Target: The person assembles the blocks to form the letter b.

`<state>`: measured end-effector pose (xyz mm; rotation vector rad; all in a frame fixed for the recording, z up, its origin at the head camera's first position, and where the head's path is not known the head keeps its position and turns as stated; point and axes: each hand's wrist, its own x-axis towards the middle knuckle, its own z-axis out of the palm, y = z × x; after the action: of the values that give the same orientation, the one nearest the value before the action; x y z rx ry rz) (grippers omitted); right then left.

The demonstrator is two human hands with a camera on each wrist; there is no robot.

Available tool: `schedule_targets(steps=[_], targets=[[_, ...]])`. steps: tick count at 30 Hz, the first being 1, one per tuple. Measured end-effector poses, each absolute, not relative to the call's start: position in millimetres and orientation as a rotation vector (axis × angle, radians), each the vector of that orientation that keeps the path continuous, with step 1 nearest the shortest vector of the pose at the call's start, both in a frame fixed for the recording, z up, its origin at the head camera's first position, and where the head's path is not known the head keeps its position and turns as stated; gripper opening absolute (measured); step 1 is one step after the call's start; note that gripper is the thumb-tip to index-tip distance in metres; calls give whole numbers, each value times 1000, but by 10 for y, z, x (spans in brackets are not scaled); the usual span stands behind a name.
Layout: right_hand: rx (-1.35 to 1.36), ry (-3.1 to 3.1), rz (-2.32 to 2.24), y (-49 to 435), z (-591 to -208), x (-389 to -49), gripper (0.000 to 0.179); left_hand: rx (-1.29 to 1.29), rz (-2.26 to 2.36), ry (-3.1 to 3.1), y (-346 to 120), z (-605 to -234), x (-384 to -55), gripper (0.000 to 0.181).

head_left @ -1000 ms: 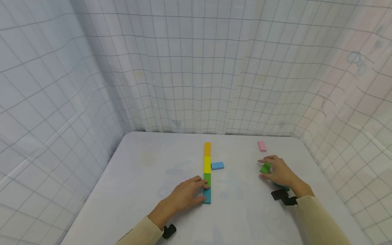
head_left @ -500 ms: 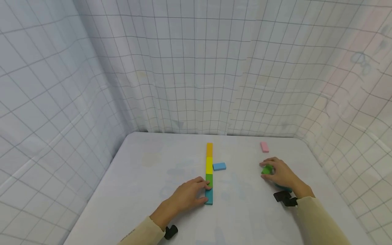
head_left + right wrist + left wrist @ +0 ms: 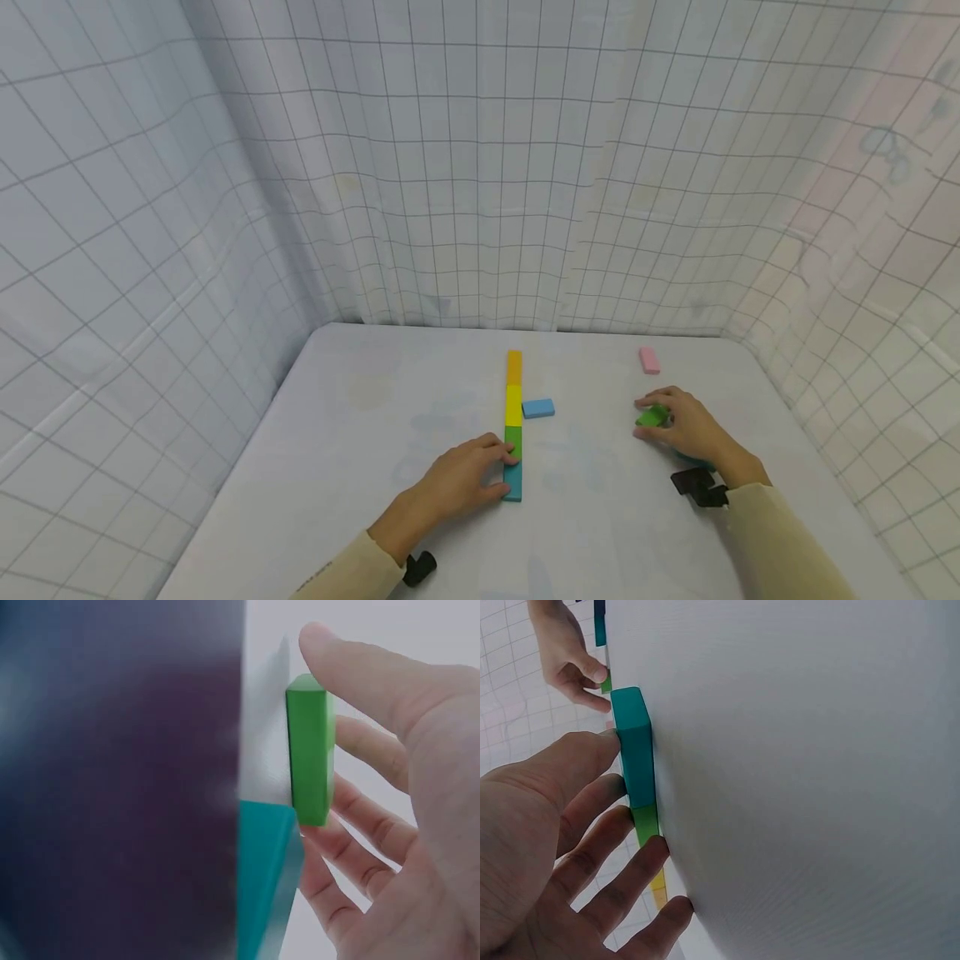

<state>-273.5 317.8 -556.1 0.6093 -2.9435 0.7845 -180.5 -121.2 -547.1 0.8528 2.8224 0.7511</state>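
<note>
My left hand [image 3: 453,477] lies over the near end of a straight row of coloured blocks. Its thumb touches the teal block [image 3: 636,765], and its loosely spread fingers reach along the green block [image 3: 513,438]. Beyond these, the row continues with a yellow block [image 3: 513,406] and an orange block [image 3: 514,367]. At the right, my right hand [image 3: 681,425] holds a separate green block [image 3: 309,750] between thumb and fingers. A second teal block [image 3: 266,870] sits under that hand, mostly hidden by the wrist in the head view.
A light blue block [image 3: 538,408] lies just right of the yellow one. Farther back on the right is a pink block [image 3: 648,361]. White gridded curtains [image 3: 465,167] enclose the white table [image 3: 360,417]. A dark surface [image 3: 120,780] fills half the right wrist view.
My right finger and thumb have drawn slightly closer around the green block, which has turned a little. The left hand keeps its place on the row. The head view has shifted slightly.
</note>
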Motion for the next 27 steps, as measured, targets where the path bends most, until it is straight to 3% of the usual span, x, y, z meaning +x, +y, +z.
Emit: schedule_targets(steps=[13,27], targets=[[584,-3012,858,3243,-5503,-2697,58,843,749,2814,-1212,-5490,-1814,41],[588,-3034,887,3234,-5540,-2703,48,820,730,2819,-1205,-5519,-1822,40]])
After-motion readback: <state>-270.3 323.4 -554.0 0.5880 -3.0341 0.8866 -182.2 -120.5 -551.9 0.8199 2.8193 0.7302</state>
